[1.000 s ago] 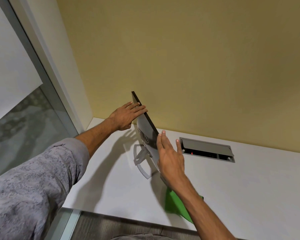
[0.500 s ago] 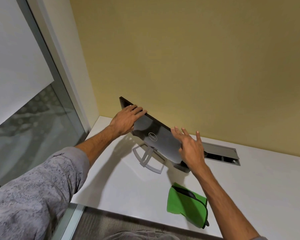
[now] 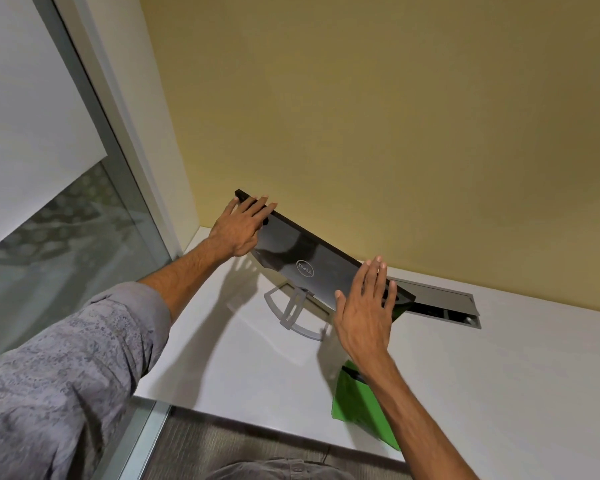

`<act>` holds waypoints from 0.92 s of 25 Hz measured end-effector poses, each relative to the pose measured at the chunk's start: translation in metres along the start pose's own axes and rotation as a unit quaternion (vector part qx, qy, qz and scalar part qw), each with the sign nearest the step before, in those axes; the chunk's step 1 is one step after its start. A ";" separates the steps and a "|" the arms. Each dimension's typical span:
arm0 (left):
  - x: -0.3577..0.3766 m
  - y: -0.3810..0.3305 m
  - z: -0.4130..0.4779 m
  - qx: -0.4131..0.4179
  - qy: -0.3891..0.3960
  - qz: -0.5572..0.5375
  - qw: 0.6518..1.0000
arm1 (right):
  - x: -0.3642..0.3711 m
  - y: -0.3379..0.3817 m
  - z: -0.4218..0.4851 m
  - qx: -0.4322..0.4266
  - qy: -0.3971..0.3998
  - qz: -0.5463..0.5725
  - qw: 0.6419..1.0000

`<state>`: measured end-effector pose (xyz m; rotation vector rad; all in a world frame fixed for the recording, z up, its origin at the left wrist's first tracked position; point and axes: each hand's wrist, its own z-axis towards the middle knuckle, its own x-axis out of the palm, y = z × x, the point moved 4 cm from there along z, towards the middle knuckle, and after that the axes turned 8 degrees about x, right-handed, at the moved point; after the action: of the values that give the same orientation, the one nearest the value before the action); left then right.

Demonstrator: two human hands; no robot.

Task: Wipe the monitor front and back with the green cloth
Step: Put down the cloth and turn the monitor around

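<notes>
On the bench (image 3: pixel 499 375) by the wall (image 3: pixel 395 116), the monitor (image 3: pixel 312 261) now shows its back, no longer edge-on, left hand (image 3: pixel 241 226) laid straight-fingered over its top corner, right hand (image 3: pixel 366 306) spread against its other end, so the green cloth (image 3: pixel 357 407), lying untouched near the front edge, likely comes next.

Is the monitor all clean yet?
Not yet. Done: the monitor has its logo back toward the person. In hand: left hand and right hand rest on its ends, no cloth in either. Left: the green cloth lies on the desk; the back likely awaits wiping, the front I cannot judge.
</notes>
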<state>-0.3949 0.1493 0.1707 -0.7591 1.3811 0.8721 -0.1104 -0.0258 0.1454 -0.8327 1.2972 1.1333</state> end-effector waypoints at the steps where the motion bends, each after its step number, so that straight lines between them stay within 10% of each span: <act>1: 0.001 0.004 0.000 0.002 0.005 -0.001 1.000 | 0.001 0.000 0.003 0.000 0.002 -0.006 1.000; 23: 0.017 -0.035 -0.053 -0.050 -0.131 -0.046 0.989 | -0.011 -0.044 0.112 -0.087 0.185 -0.020 0.979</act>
<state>-0.3909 0.0869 0.1487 -0.7491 1.0705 0.9380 -0.0345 0.0660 0.1654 -1.2389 1.4893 1.1053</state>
